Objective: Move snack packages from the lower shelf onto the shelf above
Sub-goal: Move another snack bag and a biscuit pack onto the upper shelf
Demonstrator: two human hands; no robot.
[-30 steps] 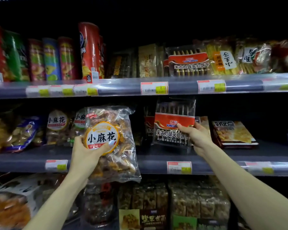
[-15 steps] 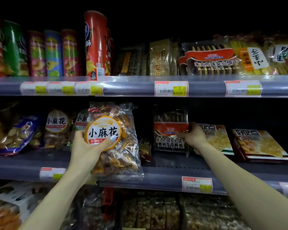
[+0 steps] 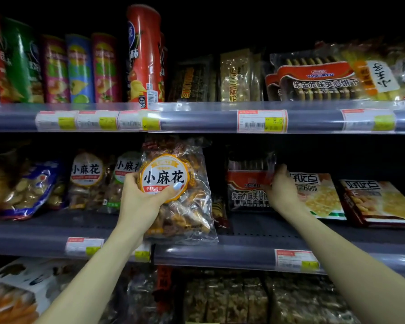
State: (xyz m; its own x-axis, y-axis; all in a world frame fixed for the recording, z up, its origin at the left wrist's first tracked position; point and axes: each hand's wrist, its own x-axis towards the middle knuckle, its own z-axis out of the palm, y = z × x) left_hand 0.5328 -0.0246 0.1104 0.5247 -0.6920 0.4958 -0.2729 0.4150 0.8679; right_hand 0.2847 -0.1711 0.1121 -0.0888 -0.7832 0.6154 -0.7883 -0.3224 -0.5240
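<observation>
- Where the two bare forearms reach in from the bottom edge, the left hand has its fingers wrapped around one clear crinkled bag of fried twists, thumb pressed on its round orange-rimmed label; the bag is held upright in front of the lower shelf, its bottom seam near the shelf lip.
- The right hand has its fingers closed on the right edge of one sandwich-biscuit pack — a glossy clear wrapper with a red band, standing upright on the lower shelf.
- Lower shelf, further in: two more twist bags with the same round label stand left of the held one; one blue-trimmed bag of pale pieces leans at far left; two flat rectangular cracker boxes lie right of the right hand, side by side.
- The shelf edges are smooth grey strips under clear plastic, carrying paper price tags with yellow patches; five show on the upper strip, four on the lower.
- Upper shelf: six upright cylindrical chip cans — three red, one green, one blue, one magenta; count at the left edge is uncertain.
- Right of them stand dark and gold flat packets, number unclear, then two matching red-banded biscuit packs overlapping, and yellow-sleeved packs at far right.
</observation>
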